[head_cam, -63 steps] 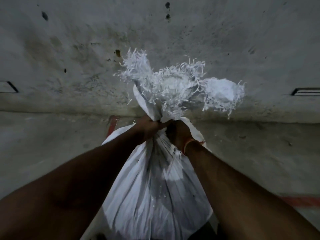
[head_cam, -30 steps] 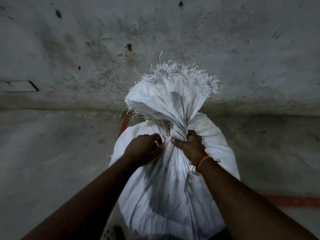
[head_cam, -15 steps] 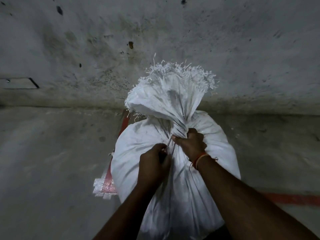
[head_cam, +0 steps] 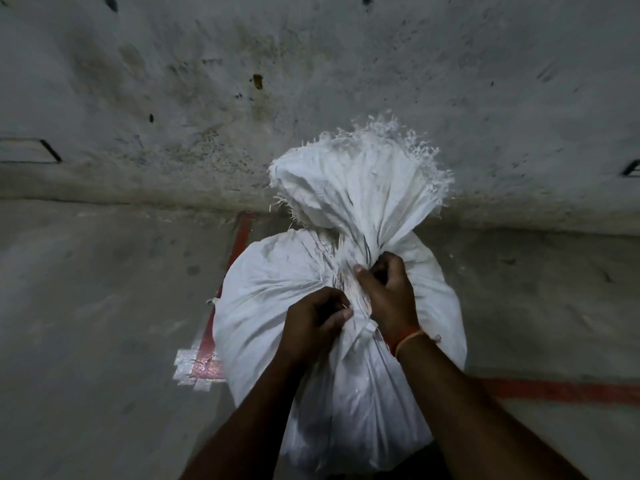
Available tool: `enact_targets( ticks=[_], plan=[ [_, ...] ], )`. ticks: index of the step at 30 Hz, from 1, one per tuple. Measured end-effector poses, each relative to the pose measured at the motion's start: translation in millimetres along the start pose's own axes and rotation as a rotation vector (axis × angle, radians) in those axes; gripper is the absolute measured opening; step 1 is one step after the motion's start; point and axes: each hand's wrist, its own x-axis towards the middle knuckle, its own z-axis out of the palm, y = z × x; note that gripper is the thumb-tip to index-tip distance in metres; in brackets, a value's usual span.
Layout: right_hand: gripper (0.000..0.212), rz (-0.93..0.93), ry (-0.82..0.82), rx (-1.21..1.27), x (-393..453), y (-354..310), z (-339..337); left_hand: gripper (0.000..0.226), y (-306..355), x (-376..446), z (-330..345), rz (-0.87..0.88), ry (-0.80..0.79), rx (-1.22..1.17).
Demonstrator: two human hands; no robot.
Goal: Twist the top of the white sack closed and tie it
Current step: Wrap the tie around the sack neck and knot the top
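A full white woven sack (head_cam: 277, 292) stands upright on the floor in front of me. Its top is gathered into a twisted neck, and the loose frayed end (head_cam: 363, 181) fans out above it. My right hand (head_cam: 388, 292), with an orange thread on the wrist, is clenched on the twisted neck. My left hand (head_cam: 311, 320) sits just below and to the left, fingers pinched on a thin white strip at the neck. What lies under the hands at the neck is hidden.
A stained concrete wall (head_cam: 311, 81) rises right behind the sack. The grey floor carries red tape lines (head_cam: 561, 389) to the right and behind the sack, plus a patch of whitish tape (head_cam: 197, 365) at its left foot.
The sack top went from spread and raised to a tight twist held lower. My left hand slid from the neck's left side down below the right hand. The view shifted slightly left.
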Motion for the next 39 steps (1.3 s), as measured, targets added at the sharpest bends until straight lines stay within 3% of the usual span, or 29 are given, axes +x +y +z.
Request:
enact_targets(
  ticks=[5, 11, 17, 21, 26, 31, 36, 39],
  plan=[
    [0.041, -0.013, 0.064, -0.159, -55.0, 6.1, -29.3, 0.009, -7.0, 4.7, 2.9, 0.037, -0.006, 0.085],
    [0.063, 0.054, 0.02, -0.227, -79.8, 4.0, -29.3, 0.004, -18.5, 4.7, 4.4, 0.136, -0.017, 0.148],
    [0.036, 0.079, 0.074, -0.171, -79.2, 9.2, -20.8, 0.01, -18.4, 4.2, -0.9, 0.206, -0.068, 0.195],
    [0.038, 0.016, 0.017, -0.149, -77.9, 11.5, -21.3, 0.015, -17.9, 5.7, -0.4, 0.245, -0.04, 0.211],
    [0.035, -0.008, -0.02, -0.152, -73.8, 11.4, -20.0, 0.012, -30.4, 5.3, 12.7, 0.138, 0.019, 0.259],
    [0.03, 0.052, 0.025, -0.104, -67.0, 15.9, -21.0, 0.032, -22.7, -0.7, 16.0, 0.153, 0.045, 0.224],
    [0.03, 0.073, 0.039, -0.056, -67.1, 18.0, -23.9, 0.02, -17.2, -9.8, 26.5, 0.215, 0.259, 0.355],
    [0.032, 0.075, 0.035, -0.03, -69.3, 16.0, -28.3, 0.027, -21.4, -8.0, 30.0, 0.241, 0.198, 0.332]
  ],
)
